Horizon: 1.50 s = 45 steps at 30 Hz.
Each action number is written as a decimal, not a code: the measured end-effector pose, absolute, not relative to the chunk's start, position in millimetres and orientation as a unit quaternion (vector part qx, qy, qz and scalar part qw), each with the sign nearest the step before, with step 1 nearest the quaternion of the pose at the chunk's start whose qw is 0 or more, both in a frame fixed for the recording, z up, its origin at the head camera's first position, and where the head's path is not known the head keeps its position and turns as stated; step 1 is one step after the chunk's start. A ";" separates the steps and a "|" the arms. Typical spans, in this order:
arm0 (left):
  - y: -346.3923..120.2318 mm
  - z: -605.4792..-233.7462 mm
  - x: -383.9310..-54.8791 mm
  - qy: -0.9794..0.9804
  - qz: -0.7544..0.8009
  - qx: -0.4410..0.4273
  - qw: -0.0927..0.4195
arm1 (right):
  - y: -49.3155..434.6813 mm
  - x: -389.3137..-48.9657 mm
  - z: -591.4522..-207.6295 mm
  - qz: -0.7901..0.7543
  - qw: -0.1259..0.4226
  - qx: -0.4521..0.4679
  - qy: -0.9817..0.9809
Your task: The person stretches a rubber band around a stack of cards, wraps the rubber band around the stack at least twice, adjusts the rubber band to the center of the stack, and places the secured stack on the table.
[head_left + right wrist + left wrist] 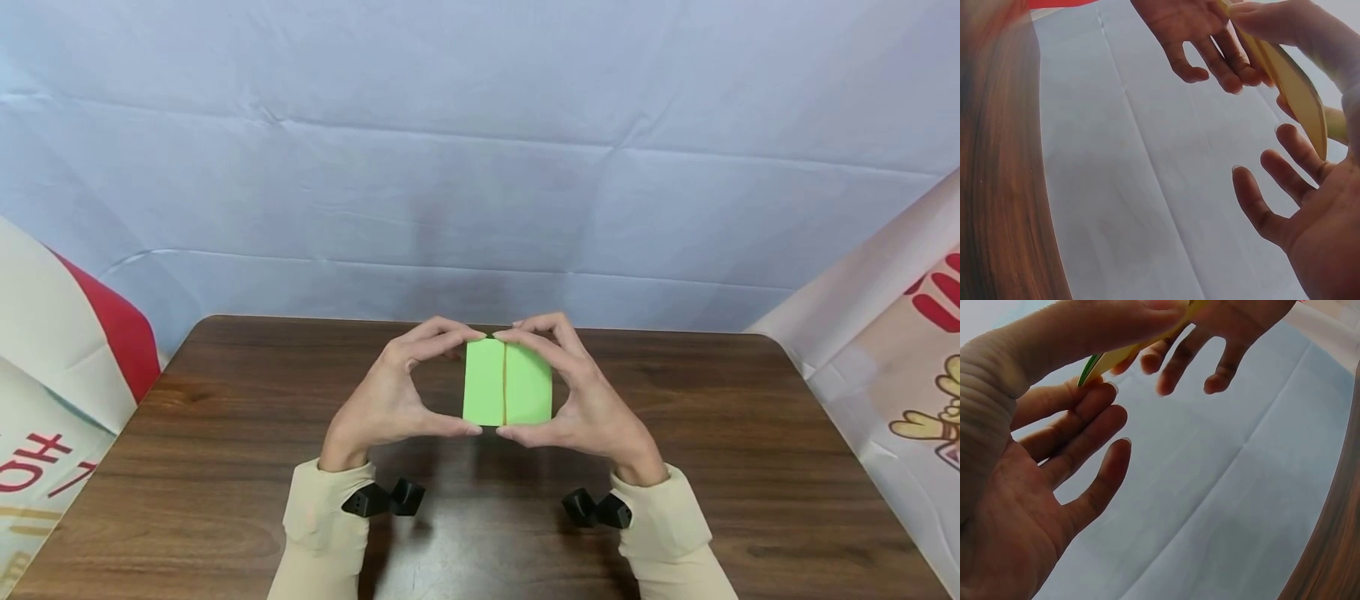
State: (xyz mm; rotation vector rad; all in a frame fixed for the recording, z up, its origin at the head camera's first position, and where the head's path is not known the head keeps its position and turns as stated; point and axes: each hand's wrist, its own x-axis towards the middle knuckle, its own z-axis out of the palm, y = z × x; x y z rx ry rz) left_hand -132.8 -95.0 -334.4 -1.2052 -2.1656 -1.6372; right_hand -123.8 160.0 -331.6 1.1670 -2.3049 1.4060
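A thin square pad of bright green paper (486,383), with a yellowish rubber band (505,383) running across it from top to bottom, is held up above the table. My left hand (382,408) pinches it, thumb on the near edge and forefinger on the far edge. On the other side my right hand (600,408) grips the same two edges, its thumb and forefinger close to the band. From below, both wrist views show a yellow underside (1300,94) of the pad, slightly bowed in the right one. The other fingers of both hands are spread, off the pad.
A dark brown wooden table (225,433) with rounded far corners lies beneath the hands. Behind it hangs a pale blue-white cloth (480,167). Printed cloths stand at the left (60,400) and right (915,375). Small black cameras sit on both wrists.
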 end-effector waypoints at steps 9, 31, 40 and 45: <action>-95.1 -334.2 -133.8 -0.719 -0.557 -0.404 0.100 | 161.5 -125.5 -330.7 0.467 0.135 0.386 -0.784; -97.1 -334.7 -133.8 -0.716 -0.563 -0.403 0.095 | 159.8 -124.4 -329.9 0.463 0.148 0.382 -0.786; -97.7 -334.4 -134.9 -0.721 -0.555 -0.404 0.090 | 160.5 -124.6 -329.3 0.434 0.160 0.393 -0.795; -98.4 -334.7 -135.1 -0.722 -0.554 -0.403 0.094 | 160.2 -125.5 -328.8 0.431 0.183 0.392 -0.792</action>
